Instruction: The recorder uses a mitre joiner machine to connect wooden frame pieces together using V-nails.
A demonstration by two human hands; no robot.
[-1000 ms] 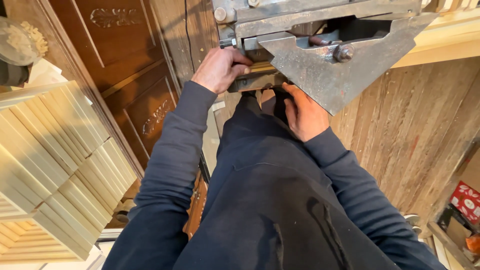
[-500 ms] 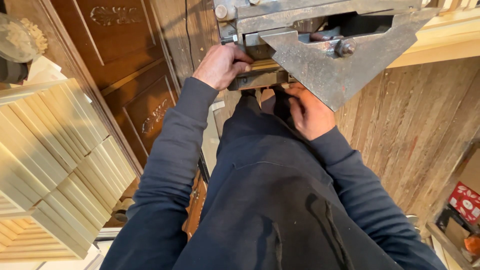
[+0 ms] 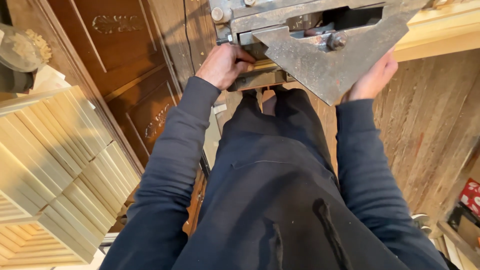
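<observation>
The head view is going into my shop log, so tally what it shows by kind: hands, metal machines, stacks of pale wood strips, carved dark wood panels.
Hands: 2 (left hand, right hand)
Metal machine: 1
Stack of pale wood strips: 1
Carved dark wood panels: 2
Total: 6

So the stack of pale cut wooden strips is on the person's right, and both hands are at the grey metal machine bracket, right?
Not quite. The head view shows the stack of pale cut wooden strips on the person's left. The left hand and right hand are both at the grey metal machine bracket.
</observation>
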